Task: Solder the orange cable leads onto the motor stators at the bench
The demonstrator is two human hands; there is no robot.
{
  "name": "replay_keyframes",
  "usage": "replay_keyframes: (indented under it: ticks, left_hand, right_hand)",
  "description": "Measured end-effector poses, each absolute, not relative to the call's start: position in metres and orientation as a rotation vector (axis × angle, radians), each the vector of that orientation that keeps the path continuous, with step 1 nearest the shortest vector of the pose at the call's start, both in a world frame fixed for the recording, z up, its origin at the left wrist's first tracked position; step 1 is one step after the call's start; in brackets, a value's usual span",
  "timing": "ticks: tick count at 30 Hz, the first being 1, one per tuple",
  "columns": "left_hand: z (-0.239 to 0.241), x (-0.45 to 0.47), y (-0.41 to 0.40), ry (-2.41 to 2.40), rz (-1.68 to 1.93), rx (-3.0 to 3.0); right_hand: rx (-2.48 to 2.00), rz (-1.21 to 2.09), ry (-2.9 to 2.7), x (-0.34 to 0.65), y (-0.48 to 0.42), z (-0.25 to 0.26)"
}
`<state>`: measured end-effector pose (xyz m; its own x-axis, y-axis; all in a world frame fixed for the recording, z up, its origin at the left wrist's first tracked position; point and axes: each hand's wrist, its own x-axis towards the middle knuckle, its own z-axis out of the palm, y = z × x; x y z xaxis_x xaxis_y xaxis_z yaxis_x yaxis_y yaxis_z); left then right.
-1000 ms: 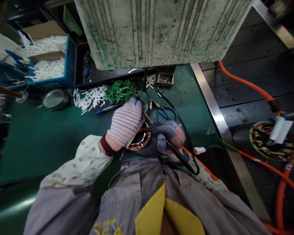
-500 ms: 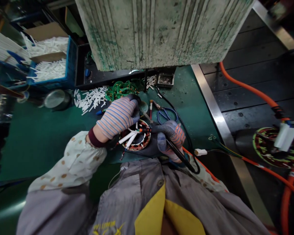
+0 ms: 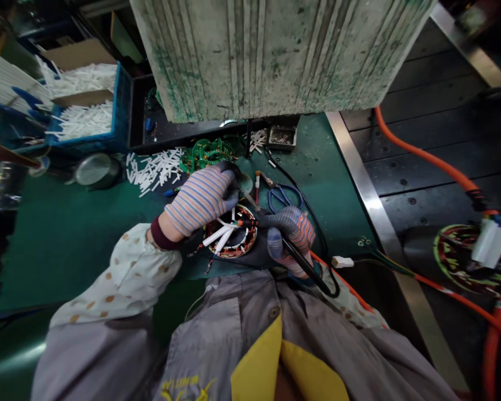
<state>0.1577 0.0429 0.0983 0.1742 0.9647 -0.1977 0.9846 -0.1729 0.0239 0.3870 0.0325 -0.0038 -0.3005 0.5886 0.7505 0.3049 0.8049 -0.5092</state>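
The left hand (image 3: 202, 199), in a striped glove, has its thumb and fingers drawn near each other over the upper left edge of the wound ring (image 3: 250, 240); whether they pinch anything, one cannot tell. The right hand (image 3: 293, 236) sits just right of the ring, its fingers curled around a slim tool (image 3: 251, 201) whose metal shaft points up and left past the ring's upper edge. White sleeves (image 3: 222, 240) and wire ends lie across the ring, which rests on the green bench top (image 3: 79, 234) between the hands. Above and right of the ring lie blue looped handles (image 3: 280, 196); above and left of it, green parts (image 3: 206, 153) and loose white tubes (image 3: 153, 170). A second ring (image 3: 451, 259) lies well apart, far right.
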Motion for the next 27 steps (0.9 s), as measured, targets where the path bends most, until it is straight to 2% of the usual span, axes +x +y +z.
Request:
replay_keyframes:
  ticks: [9,15,19,27]
  left_hand:
    - [0.089,0.157,0.041,2.013,-0.128,2.275]
    - [0.084,0.159,0.038,2.087,0.015,2.210]
    - [0.074,0.151,0.037,2.088,0.124,2.224]
    - [0.049,0.131,0.039,1.958,0.588,2.208]
  right_hand:
    - [-0.756,0.347,-1.775,0.380,0.031,-0.007]
    - [-0.951,0.466,-1.651,0.402,0.026,0.026]
    - [-1.175,0.401,-1.551,0.419,0.072,0.033]
    - [-1.011,0.885,-1.377,0.381,0.195,-0.012]
